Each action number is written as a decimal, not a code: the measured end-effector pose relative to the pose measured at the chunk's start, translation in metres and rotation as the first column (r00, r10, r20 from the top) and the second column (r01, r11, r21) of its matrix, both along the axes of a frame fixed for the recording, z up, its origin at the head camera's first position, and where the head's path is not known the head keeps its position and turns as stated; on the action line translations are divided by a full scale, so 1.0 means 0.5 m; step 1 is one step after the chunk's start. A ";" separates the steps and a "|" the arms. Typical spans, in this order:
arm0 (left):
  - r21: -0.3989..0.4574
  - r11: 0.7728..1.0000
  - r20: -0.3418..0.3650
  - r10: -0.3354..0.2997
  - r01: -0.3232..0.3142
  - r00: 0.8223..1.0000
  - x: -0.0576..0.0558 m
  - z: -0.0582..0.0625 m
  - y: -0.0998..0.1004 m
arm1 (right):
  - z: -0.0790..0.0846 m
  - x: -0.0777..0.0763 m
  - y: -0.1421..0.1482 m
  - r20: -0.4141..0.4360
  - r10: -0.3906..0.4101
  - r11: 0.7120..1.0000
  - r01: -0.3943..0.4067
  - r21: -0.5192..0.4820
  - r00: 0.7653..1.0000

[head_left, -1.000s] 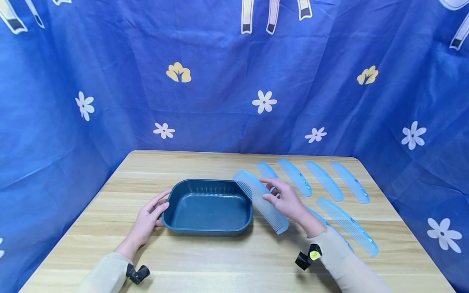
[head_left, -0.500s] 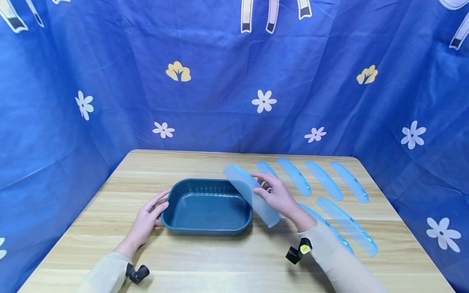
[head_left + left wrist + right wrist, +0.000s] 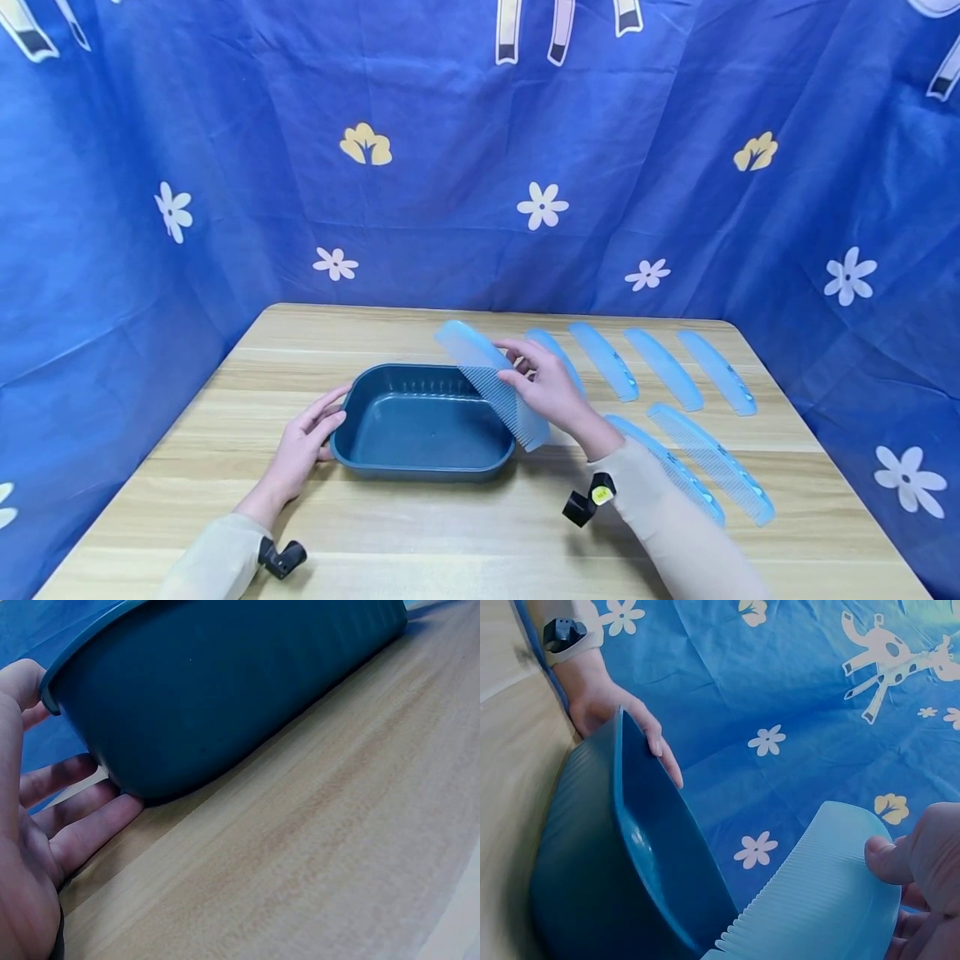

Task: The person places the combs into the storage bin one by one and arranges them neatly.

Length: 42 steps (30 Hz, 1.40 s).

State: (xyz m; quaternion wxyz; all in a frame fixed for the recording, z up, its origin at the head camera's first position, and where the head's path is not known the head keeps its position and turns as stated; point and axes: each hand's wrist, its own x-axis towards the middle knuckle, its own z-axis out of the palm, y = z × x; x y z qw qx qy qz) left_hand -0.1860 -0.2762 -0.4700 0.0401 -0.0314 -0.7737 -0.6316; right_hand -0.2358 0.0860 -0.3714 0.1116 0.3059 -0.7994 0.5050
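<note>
A dark teal plastic tub (image 3: 432,477) stands on the wooden table, its inside bare. My left hand (image 3: 300,443) holds it at the left end; in the left wrist view, several fingertips (image 3: 124,810) meet the outer wall while the thumb side reaches the rim. My right hand (image 3: 546,390) pinches a translucent light-blue comb (image 3: 467,346) between thumb and fingers. That comb slants over the tub's right end, above the rim, teeth facing down and left. In the right wrist view the comb (image 3: 821,881) appears close up beside the tub (image 3: 585,847).
Several similar combs lie on the right of the table (image 3: 420,550), among them one at the back (image 3: 603,362) and one nearer the front (image 3: 712,462). The right forearm passes close to another comb (image 3: 667,467). A patterned blue cloth (image 3: 450,225) surrounds the table's back and sides.
My right hand has carried the comb left and away from me, from beside the tub to above its right end. My left hand and the tub have stayed put.
</note>
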 end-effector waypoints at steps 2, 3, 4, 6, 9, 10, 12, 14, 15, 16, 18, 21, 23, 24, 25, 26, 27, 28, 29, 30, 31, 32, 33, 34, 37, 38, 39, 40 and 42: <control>-0.002 1.000 0.000 0.001 -0.001 1.000 0.000 0.000 0.000 | 0.003 -0.003 -0.010 0.003 0.008 1.000 -0.008 -0.018 1.000; -0.005 1.000 -0.001 0.000 0.000 1.000 -0.001 0.001 -0.001 | 0.005 -0.004 -0.015 0.004 0.012 1.000 -0.012 -0.025 1.000; -0.006 1.000 0.000 0.003 -0.003 1.000 -0.001 0.001 -0.001 | 0.005 -0.006 -0.019 0.006 0.015 1.000 -0.015 -0.027 1.000; -0.009 1.000 0.002 0.003 -0.003 1.000 -0.001 0.001 -0.001 | 0.008 -0.008 -0.029 0.013 0.020 0.999 -0.020 -0.026 1.000; -0.011 1.000 0.010 0.001 -0.001 1.000 -0.001 0.001 0.000 | 0.009 -0.008 -0.042 0.012 0.032 0.999 -0.031 -0.023 0.999; -0.012 1.000 0.014 0.003 -0.003 1.000 -0.001 0.001 0.000 | 0.008 -0.008 -0.046 0.007 0.037 0.999 -0.036 -0.022 0.999; -0.011 1.000 0.017 0.004 -0.004 1.000 0.000 0.000 0.001 | 0.006 -0.008 -0.053 0.005 0.047 0.999 -0.047 -0.023 0.999; -0.012 1.000 0.017 0.007 -0.007 1.000 0.000 0.000 0.001 | 0.002 -0.010 -0.061 0.001 0.055 0.998 -0.055 -0.022 0.998; -0.012 1.000 0.016 0.008 -0.008 1.000 0.001 0.000 0.001 | 0.000 -0.011 -0.064 0.000 0.059 0.998 -0.059 -0.019 0.998; -0.012 1.000 0.015 0.008 -0.008 1.000 0.001 0.000 0.001 | -0.002 -0.012 -0.068 0.002 0.063 0.998 -0.063 -0.014 0.998; -0.011 1.000 0.013 0.007 -0.007 1.000 0.002 0.001 0.002 | -0.005 -0.014 -0.076 -0.003 0.076 0.997 -0.076 -0.004 0.997; -0.014 1.000 0.014 0.005 -0.004 1.000 0.003 0.003 0.003 | -0.010 -0.013 -0.086 -0.007 0.096 0.995 -0.096 0.016 0.995; -0.019 1.000 0.014 0.004 -0.004 1.000 0.004 0.003 0.004 | -0.013 -0.011 -0.092 -0.002 0.108 0.993 -0.108 0.038 0.994; -0.021 1.000 0.013 0.003 -0.003 1.000 0.004 0.004 0.004 | -0.015 -0.010 -0.095 -0.001 0.113 0.992 -0.113 0.047 0.994; -0.023 1.000 0.012 0.003 -0.002 1.000 0.004 0.004 0.004 | -0.017 -0.009 -0.098 0.003 0.118 0.991 -0.118 0.056 0.993; -0.023 1.000 0.012 0.003 -0.003 1.000 0.004 0.003 0.005 | -0.020 -0.009 -0.100 0.007 0.125 0.990 -0.125 0.065 0.992; -0.023 1.000 0.011 0.005 -0.005 1.000 0.004 0.003 0.005 | -0.023 -0.008 -0.102 0.007 0.131 0.989 -0.131 0.076 0.991; -0.024 1.000 0.011 0.006 -0.006 1.000 0.004 0.003 0.005 | -0.026 -0.007 -0.104 0.008 0.137 0.987 -0.137 0.085 0.991; -0.024 1.000 0.012 0.007 -0.006 1.000 0.004 0.002 0.005 | -0.029 -0.007 -0.106 0.009 0.145 0.985 -0.145 0.091 0.989; -0.024 1.000 0.011 0.004 -0.004 1.000 0.004 0.001 0.005 | -0.032 -0.007 -0.108 0.006 0.153 0.983 -0.153 0.100 0.988; -0.025 1.000 0.011 0.007 -0.006 1.000 0.004 0.000 0.004 | -0.035 -0.007 -0.109 0.008 0.159 0.981 -0.159 0.112 0.987; -0.023 1.000 0.012 0.008 -0.007 1.000 0.003 0.000 0.004 | -0.037 -0.007 -0.111 0.011 0.166 0.978 -0.166 0.124 0.986; -0.024 1.000 0.013 0.010 -0.009 1.000 0.002 -0.001 0.003 | -0.039 -0.007 -0.112 0.014 0.174 0.975 -0.175 0.135 0.985; -0.026 1.000 0.013 0.010 -0.009 1.000 0.002 -0.001 0.003 | -0.041 -0.007 -0.114 0.022 0.183 0.972 -0.184 0.144 0.983; -0.035 0.999 0.017 0.011 -0.011 1.000 0.000 -0.001 0.000 | -0.046 -0.006 -0.117 0.052 0.208 0.959 -0.214 0.185 0.977; -0.036 0.999 0.017 0.011 -0.011 1.000 0.000 -0.001 0.000 | -0.047 -0.005 -0.118 0.061 0.219 0.953 -0.226 0.200 0.974; -0.039 0.999 0.018 0.012 -0.011 1.000 0.000 0.000 0.000 | -0.049 -0.005 -0.120 0.068 0.227 0.947 -0.237 0.215 0.971; -0.041 0.999 0.017 0.011 -0.010 1.000 0.000 0.000 -0.001 | -0.051 -0.005 -0.121 0.074 0.235 0.942 -0.246 0.229 0.969; -0.039 0.999 0.016 0.011 -0.010 1.000 0.000 0.001 -0.001 | -0.056 -0.005 -0.123 0.080 0.249 0.932 -0.261 0.253 0.965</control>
